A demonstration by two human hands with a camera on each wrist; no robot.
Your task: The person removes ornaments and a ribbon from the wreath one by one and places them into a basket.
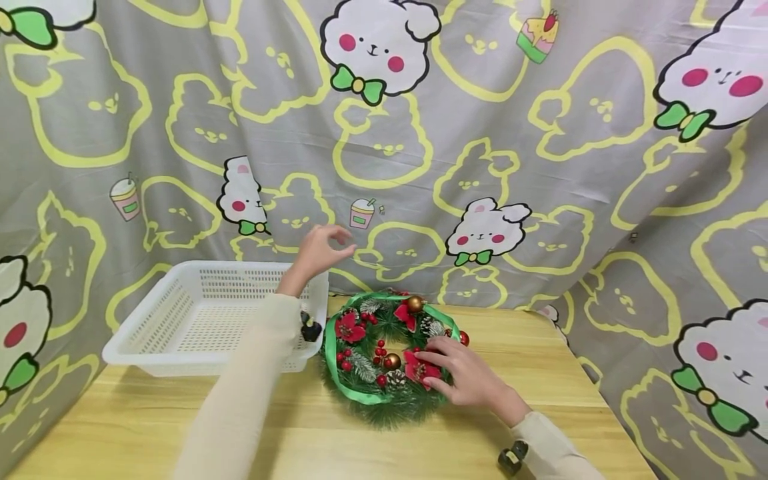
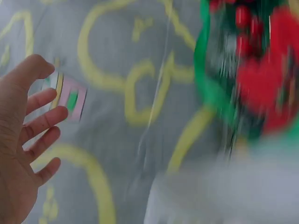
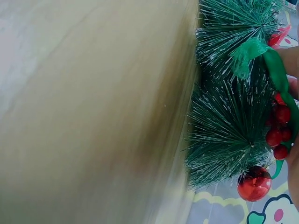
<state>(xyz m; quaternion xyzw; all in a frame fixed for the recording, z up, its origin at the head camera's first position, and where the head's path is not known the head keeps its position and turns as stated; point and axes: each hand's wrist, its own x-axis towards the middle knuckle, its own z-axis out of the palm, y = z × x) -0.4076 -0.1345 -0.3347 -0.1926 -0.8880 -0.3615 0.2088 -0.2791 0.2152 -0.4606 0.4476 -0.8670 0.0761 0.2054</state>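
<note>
A green Christmas wreath (image 1: 384, 410) lies on the table, trimmed with red poinsettias, berries, pine cones, gold baubles and a green ribbon (image 1: 332, 353) looped over it. My right hand (image 1: 465, 375) rests on the wreath's right side, fingers and thumb spread over a red poinsettia (image 1: 417, 367). Only a sliver of that hand shows in the right wrist view, beside red berries (image 3: 275, 135) and a red bauble (image 3: 254, 183). Raised above the basket's right end, my left hand (image 1: 318, 252) is empty, its fingers loosely bent. Its spread fingers show against the curtain in the left wrist view.
A white perforated plastic basket (image 1: 129, 350) stands on the left of the wooden table (image 1: 516, 440), its right end close to the wreath. Behind and on both sides hangs a grey curtain (image 1: 576, 193) with cartoon prints. Black wrist devices sit on both sleeves.
</note>
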